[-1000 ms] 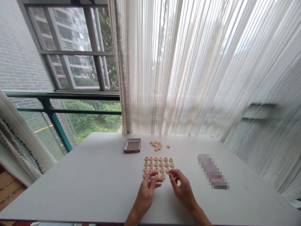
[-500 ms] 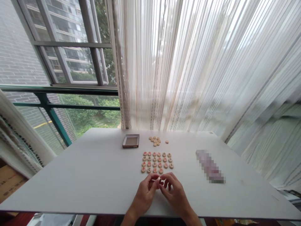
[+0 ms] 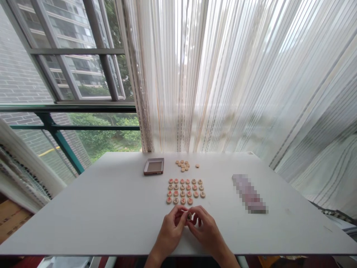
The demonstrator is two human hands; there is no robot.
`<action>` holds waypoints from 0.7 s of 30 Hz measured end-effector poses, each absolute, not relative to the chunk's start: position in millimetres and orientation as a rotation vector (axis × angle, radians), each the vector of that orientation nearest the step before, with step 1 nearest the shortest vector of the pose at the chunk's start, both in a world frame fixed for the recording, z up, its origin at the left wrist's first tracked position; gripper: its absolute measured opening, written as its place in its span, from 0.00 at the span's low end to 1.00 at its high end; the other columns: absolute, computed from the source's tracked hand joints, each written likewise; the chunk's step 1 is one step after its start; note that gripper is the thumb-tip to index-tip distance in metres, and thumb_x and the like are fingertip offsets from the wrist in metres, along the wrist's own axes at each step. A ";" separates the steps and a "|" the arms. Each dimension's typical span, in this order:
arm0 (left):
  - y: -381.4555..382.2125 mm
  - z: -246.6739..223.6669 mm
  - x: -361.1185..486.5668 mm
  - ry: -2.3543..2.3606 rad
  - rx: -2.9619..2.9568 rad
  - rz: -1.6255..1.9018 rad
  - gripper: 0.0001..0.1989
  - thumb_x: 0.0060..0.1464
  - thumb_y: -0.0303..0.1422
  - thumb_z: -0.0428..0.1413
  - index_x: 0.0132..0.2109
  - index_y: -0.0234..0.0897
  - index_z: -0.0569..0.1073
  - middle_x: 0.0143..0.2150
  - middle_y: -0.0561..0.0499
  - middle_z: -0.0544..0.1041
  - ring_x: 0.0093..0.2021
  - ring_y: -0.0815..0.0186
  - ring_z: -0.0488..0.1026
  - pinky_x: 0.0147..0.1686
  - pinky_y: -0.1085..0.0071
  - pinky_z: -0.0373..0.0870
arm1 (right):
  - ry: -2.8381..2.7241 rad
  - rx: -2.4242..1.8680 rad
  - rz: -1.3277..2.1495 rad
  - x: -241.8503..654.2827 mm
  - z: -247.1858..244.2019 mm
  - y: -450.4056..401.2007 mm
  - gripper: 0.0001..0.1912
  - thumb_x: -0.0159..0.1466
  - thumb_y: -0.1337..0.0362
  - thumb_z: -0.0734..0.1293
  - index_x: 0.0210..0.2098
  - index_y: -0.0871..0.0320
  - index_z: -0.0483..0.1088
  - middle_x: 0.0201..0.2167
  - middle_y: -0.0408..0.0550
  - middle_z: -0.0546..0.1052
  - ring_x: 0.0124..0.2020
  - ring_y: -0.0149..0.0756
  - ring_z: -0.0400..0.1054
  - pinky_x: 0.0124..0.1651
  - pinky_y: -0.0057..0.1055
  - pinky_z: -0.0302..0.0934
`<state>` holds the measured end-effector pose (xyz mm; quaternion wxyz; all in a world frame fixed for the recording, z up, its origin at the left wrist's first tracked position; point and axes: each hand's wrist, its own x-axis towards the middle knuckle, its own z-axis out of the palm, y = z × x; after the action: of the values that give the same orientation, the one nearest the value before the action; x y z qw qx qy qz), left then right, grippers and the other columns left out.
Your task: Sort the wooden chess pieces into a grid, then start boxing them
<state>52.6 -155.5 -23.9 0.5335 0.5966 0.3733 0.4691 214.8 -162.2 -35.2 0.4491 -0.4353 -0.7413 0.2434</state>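
Between the fingertips of both hands is one round chess piece [image 3: 189,216], its dark-marked face showing. My left hand [image 3: 173,227] pinches it from the left, and my right hand [image 3: 205,227] grips it from the right. Just beyond the fingers, wooden pieces [image 3: 182,194] with red or black characters lie face up in four rows; the nearest row is shorter than the others. Farther back is a loose cluster of plain-looking pieces [image 3: 182,166], with a single piece [image 3: 197,166] apart on its right.
A shallow open box [image 3: 154,173] rests at the back left of the white table [image 3: 106,208]. A blurred, pixelated object [image 3: 250,194] lies on the right. Behind the table hang sheer curtains [image 3: 223,93] beside a window.
The held piece has turned so that its dark-marked face shows. Both hands stay close together in nearly the same place. The camera view has shifted slightly.
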 end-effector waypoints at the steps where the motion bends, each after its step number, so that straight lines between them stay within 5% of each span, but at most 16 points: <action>1: -155.5 -24.6 52.4 0.891 1.425 1.118 0.14 0.63 0.44 0.55 0.44 0.37 0.72 0.39 0.46 0.81 0.39 0.61 0.80 0.40 0.68 0.76 | -1.824 -1.072 0.601 214.9 -35.4 -162.4 0.07 0.65 0.68 0.66 0.43 0.53 0.70 0.36 0.44 0.75 0.30 0.32 0.71 0.31 0.27 0.65; 7: -155.6 -27.0 49.3 0.916 1.433 1.121 0.15 0.63 0.42 0.55 0.52 0.38 0.69 0.40 0.48 0.81 0.40 0.62 0.79 0.44 0.68 0.74 | -1.740 -1.014 0.663 216.4 -36.5 -162.7 0.09 0.67 0.66 0.66 0.47 0.53 0.70 0.38 0.45 0.77 0.31 0.31 0.73 0.35 0.26 0.67; 21: -152.9 -27.4 50.6 0.848 1.365 1.111 0.14 0.64 0.42 0.56 0.48 0.37 0.68 0.42 0.43 0.83 0.41 0.59 0.81 0.43 0.65 0.74 | -1.635 -1.019 0.827 220.6 -33.0 -160.7 0.13 0.70 0.57 0.63 0.50 0.54 0.72 0.36 0.48 0.80 0.31 0.35 0.74 0.35 0.27 0.70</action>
<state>50.6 -152.9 -27.4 0.5596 0.5792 0.3597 0.4712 220.6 -160.7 -33.0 0.4988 -0.4213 -0.6758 0.3420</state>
